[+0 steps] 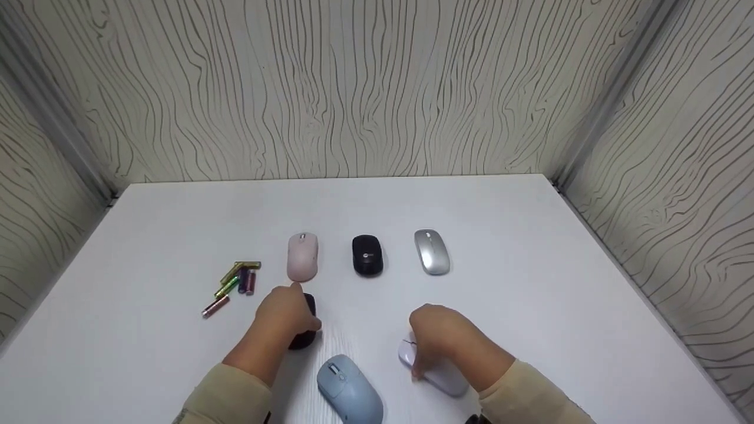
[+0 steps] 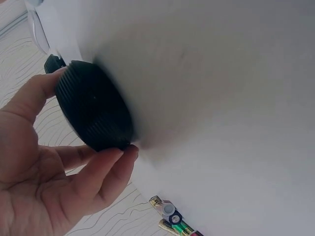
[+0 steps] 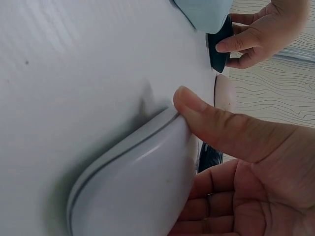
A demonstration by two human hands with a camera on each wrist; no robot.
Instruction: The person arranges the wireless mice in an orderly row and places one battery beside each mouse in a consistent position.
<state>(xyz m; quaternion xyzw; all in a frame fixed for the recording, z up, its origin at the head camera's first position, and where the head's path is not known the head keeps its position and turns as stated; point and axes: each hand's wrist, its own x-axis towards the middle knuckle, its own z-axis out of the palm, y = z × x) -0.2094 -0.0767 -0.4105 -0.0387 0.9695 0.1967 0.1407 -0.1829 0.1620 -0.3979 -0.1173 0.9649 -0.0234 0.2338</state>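
Black ribbed mouse (image 2: 94,105) and white mouse (image 1: 449,378) are pinched by the left hand (image 1: 285,312) and right hand (image 1: 449,334) respectively, either side of the blue mouse (image 1: 351,390); positioning is judged the step in hand, with steady alignment called for next.

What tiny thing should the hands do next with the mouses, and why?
I'd probably turn the white mouse a bit straighter with the right hand, which grips it. It slants on the table, while the black mouse in the left hand points nearly straight toward the pink mouse.
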